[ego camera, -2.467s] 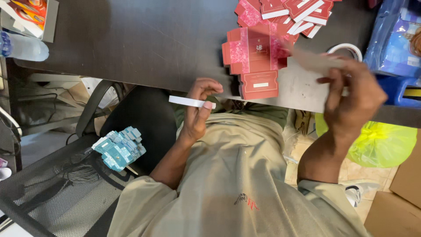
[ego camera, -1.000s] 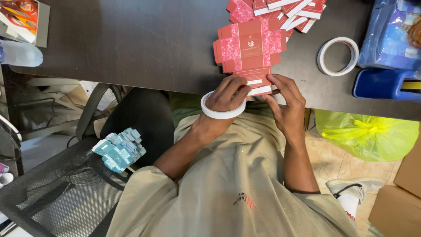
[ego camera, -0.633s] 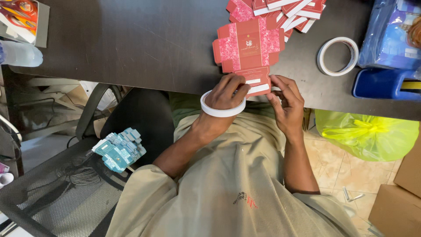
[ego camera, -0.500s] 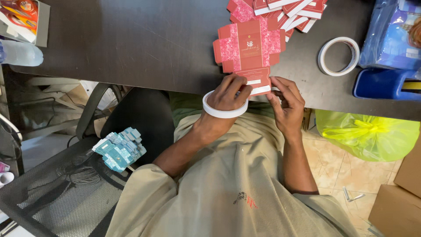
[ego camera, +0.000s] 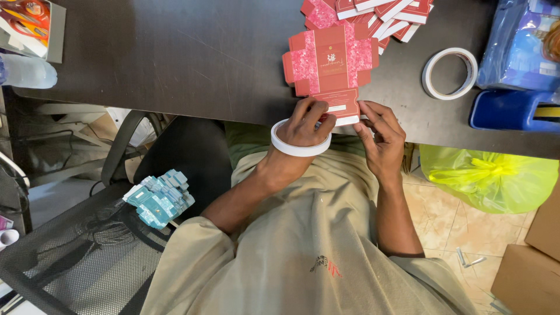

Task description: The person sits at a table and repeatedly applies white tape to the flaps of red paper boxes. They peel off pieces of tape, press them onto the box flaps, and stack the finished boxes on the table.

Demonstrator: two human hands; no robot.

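A: Head view, what's each hand on?

B: I see the left hand, tape roll around it, fingers pressing the flat red box at the dark table edge; right hand pinches its lower flap.

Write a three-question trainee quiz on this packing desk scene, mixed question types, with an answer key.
1. True or false: the left hand has a white tape roll looped around it.
2. Multiple choice: the flat red carton blank that both hands touch lies
A. at the near edge of the dark table
B. on the mesh chair
C. inside the yellow bag
3. Fill in: a second tape roll lies on the table beside a ______ plastic container.

Key: 1. True. 2. A; the right hand pinches at the blank's lower flap. 3. Blue.
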